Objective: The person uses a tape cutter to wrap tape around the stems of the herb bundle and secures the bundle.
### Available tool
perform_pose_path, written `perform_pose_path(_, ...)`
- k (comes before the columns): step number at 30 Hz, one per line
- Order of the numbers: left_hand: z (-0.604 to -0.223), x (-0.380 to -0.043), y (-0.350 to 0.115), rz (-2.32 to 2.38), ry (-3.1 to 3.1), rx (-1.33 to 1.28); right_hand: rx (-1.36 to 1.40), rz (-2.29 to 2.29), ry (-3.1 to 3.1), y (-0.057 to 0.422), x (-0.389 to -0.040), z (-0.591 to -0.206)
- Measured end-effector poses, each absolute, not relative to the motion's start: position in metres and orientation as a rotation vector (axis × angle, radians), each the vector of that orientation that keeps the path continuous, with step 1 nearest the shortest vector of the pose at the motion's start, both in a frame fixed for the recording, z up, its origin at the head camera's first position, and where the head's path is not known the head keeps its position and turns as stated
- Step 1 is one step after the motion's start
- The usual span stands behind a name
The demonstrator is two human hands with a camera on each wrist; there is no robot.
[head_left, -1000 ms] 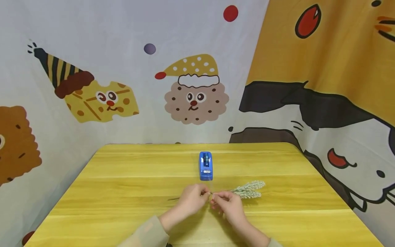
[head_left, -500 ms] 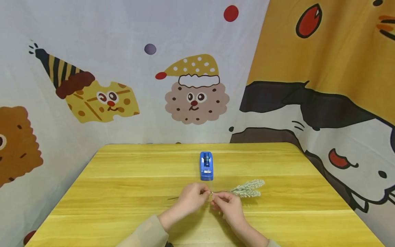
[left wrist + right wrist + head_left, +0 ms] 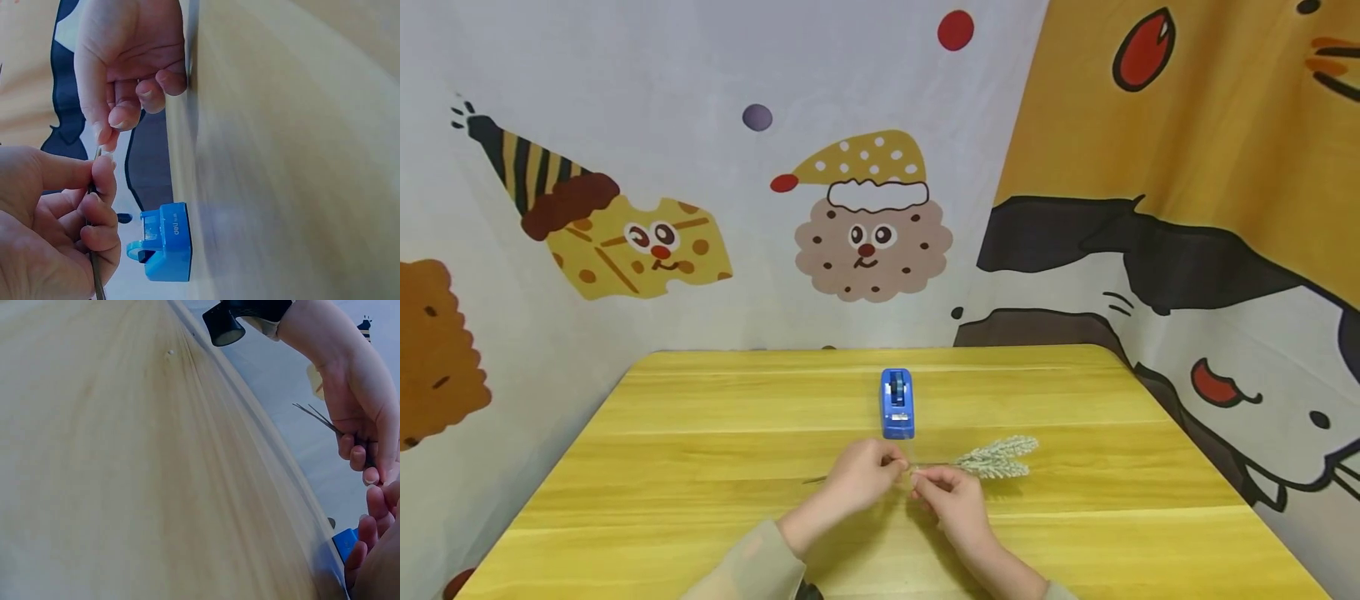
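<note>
A sprig of pale green flower spikes (image 3: 1000, 457) points right in the head view, its thin dark stems running left between the hands. My left hand (image 3: 863, 473) pinches and wraps these stems (image 3: 95, 275), whose bare ends stick out behind it. Close beside it, my right hand (image 3: 953, 502) has thumb and forefinger pinched at the stems, where a thin strip of clear tape (image 3: 912, 452) comes down from the blue tape dispenser (image 3: 897, 408). The fingertips nearly touch and hide the exact meeting of tape and stems.
The wood-patterned table (image 3: 715, 467) spreads around the hands. A cartoon-printed cloth (image 3: 700, 75) hangs behind and at the sides. A dark wrist camera (image 3: 225, 325) sits on the left wrist.
Both hands stay at nearly the same spot, with small shifts at the fingertips around the stems. The head view has turned slightly. The dispenser stays in place.
</note>
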State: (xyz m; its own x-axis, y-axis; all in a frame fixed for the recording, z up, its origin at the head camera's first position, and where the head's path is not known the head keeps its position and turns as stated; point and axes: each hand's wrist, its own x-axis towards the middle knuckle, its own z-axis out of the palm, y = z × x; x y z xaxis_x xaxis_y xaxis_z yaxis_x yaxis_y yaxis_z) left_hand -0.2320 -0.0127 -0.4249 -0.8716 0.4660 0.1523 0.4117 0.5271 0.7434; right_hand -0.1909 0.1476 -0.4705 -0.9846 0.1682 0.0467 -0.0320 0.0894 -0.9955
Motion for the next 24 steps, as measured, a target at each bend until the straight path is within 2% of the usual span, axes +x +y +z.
perform_pose_path(9, -0.421, -0.236, -0.016, 1.27, 2.688, 0.792, -0.173, 2.063, -2.207, 0.146, -0.197, -0.474)
perform_pose_path(24, -0.415, -0.238, -0.02, 1.229, 2.715, 0.84, -0.264, 2.381, -1.965, 0.138, -0.208, -0.472)
